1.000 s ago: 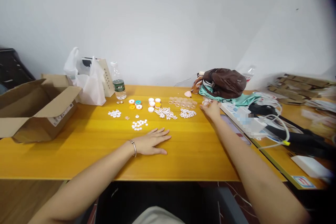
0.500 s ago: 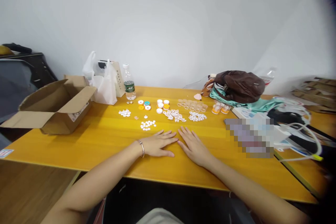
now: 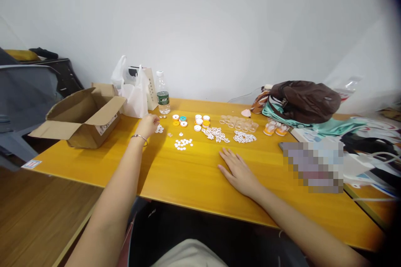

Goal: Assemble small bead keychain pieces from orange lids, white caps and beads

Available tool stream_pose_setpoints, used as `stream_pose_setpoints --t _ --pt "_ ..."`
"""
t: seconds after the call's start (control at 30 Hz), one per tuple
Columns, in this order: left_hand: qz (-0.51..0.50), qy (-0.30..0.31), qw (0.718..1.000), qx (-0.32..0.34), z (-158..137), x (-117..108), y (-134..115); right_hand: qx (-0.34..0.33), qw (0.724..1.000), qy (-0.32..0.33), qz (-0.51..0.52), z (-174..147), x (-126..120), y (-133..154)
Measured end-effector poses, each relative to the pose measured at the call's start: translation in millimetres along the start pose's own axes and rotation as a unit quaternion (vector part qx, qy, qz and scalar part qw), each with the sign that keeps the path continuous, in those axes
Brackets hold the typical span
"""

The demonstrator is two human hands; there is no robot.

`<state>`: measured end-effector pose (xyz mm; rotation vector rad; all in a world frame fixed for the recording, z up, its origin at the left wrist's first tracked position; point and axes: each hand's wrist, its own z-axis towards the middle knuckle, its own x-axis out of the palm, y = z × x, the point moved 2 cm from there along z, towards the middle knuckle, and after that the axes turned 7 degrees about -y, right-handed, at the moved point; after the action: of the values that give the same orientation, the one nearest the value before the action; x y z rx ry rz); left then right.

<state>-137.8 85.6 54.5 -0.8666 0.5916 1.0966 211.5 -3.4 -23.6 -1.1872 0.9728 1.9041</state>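
My left hand (image 3: 148, 126) reaches over the far left of the table, beside a small pile of white pieces (image 3: 160, 129). Its fingers are bent and drawn together; whatever is between them, if anything, is hidden. Just beyond the fingertips lie small shiny pieces (image 3: 163, 116). My right hand (image 3: 239, 172) rests flat on the wood, fingers stretched out, holding nothing. In front of it are white lacy cutouts (image 3: 216, 134) and a second lacy group (image 3: 244, 137). Small white discs (image 3: 183, 144) are scattered between the hands.
Behind are round white, orange and teal spools (image 3: 183, 119), clear rings (image 3: 238, 123) and small orange-based containers (image 3: 275, 127). An open cardboard box (image 3: 94, 121), white plastic bag (image 3: 134, 96) and water bottle (image 3: 163, 96) stand left. A brown bag (image 3: 305, 102) and a blurred-out object (image 3: 313, 167) are right.
My left hand has left its place beside the right hand, moving forward and left to the white pile, its fingers now bent. The right hand stays flat. The view has shifted slightly left.
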Motion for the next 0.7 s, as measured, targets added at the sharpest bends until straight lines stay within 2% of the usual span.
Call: stream_pose_setpoints --t 0.07,0.2,0.27,0.37,0.47,0.53,0.63,0.7 --pt "-0.018 0.014 0.999 0.028 0.1 8.7 -4.5 -0.001 1.0 -0.001 0.0 0.1 -0.1 -0.2" --pt "-0.063 0.075 0.989 0.111 -5.3 38.4 -35.9 0.003 1.0 0.006 -0.002 0.0 -1.2 0.8" --pt "-0.071 0.097 0.984 0.13 -7.5 52.6 -45.7 0.005 1.0 0.007 0.0 -0.1 -2.0 1.5" --pt "-0.07 0.112 0.982 0.132 -7.7 64.8 -47.4 0.006 1.0 0.005 0.007 -0.4 -2.3 1.6" --pt "-0.073 0.106 0.984 0.126 -7.0 63.5 -48.8 0.004 1.0 0.0 0.013 -0.5 -2.2 1.4" --pt "-0.08 0.088 0.985 0.124 -10.2 57.7 -58.6 0.002 1.0 -0.004 0.016 -0.4 -2.3 1.6" --pt "-0.106 0.078 0.98 0.147 -25.8 50.2 -89.5 0.003 1.0 -0.003 0.013 -0.3 -2.4 2.2" --pt "-0.14 0.115 0.96 0.213 -42.7 49.9 -115.6 0.004 1.0 -0.002 0.01 -0.2 -2.2 2.5"
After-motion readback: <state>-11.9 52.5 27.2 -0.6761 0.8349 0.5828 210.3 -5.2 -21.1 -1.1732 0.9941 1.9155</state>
